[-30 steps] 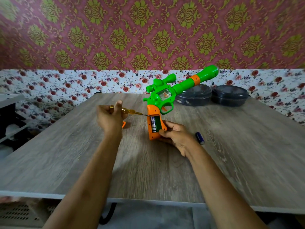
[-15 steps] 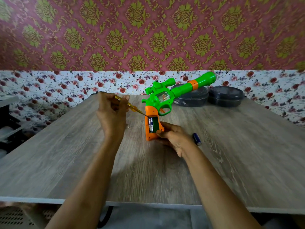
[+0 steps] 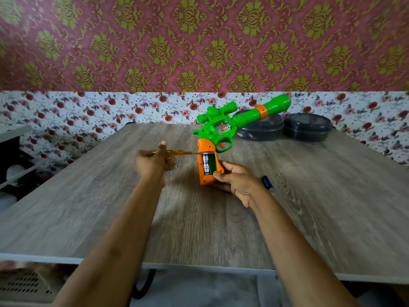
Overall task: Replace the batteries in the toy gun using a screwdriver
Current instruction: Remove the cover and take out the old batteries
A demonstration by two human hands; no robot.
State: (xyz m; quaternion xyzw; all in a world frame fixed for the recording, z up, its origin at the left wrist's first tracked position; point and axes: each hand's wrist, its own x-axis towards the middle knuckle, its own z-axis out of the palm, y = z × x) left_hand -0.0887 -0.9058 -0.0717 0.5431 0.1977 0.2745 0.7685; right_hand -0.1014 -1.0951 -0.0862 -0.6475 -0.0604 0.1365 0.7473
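1. At the far left we see a dark shelf unit [image 3: 13, 160] beside the wooden table [image 3: 84, 209]. Its contents are too blurred to name.
2. Left of centre, the left hand [image 3: 152, 163] is curled round the yellow handle of the screwdriver [image 3: 177, 153], with the thumb raised on top. The tool lies almost level and points right.
3. We follow its metal tip to the upper edge of the open battery compartment [image 3: 211, 161] in the toy gun [image 3: 221, 131].
4. The gun stands over the middle of the table, orange grip down and near us, green barrel slanting up toward the far right. We cannot tell whether its butt touches the wood.
5. One battery [image 3: 206, 166] sits in the compartment's left slot, and the right slot shows its green floor.
6. The right hand [image 3: 238, 181] clasps the lower right of the grip, thumb on the compartment's edge and fingers wrapped behind.
7. A loose dark blue battery [image 3: 267, 183] lies on the table just right of that hand, apart from it.
8. Two dark round containers [image 3: 307, 127] sit side by side at the far right, against the floral wall. The barrel crosses in front of the left one.
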